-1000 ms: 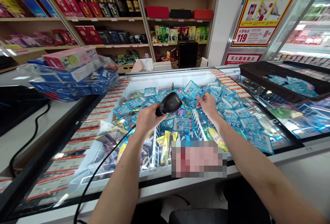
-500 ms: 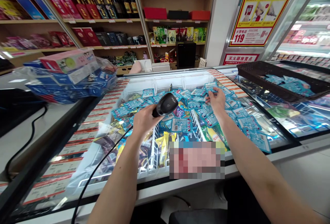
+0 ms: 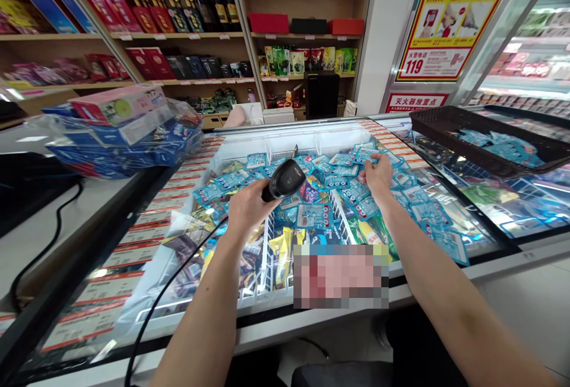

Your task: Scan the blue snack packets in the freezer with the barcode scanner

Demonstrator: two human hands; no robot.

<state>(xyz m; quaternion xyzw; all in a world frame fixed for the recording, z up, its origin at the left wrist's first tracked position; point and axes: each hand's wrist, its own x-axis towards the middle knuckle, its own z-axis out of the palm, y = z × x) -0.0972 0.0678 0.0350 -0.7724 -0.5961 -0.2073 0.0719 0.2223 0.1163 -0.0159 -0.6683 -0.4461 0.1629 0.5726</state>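
My left hand [image 3: 250,206] is wrapped round the handle of a black barcode scanner [image 3: 288,178], its head facing away over the packets. Many small light-blue packets lie spread over the glass top of a display freezer [image 3: 154,256]. One blue packet [image 3: 314,216] rests by itself near the middle, its barcode side up. To the right, my right hand [image 3: 378,174] is low over the packets, fingers bent and slightly apart, the tips touching or just above them. No packet shows clearly in its grasp. The fingertips partly merge with the packets beneath.
A black cable [image 3: 173,280] runs from the scanner to the front left. Plastic-wrapped boxes [image 3: 120,132] stand at left. A brown tray [image 3: 472,149] with more blue packets sits at right. Behind stand stocked shelves [image 3: 178,35]. A pixelated patch covers part of the front edge.
My right hand has shifted slightly right and toward me, off the packet at the back, its fingers more bent. My left hand and the scanner stay almost still.
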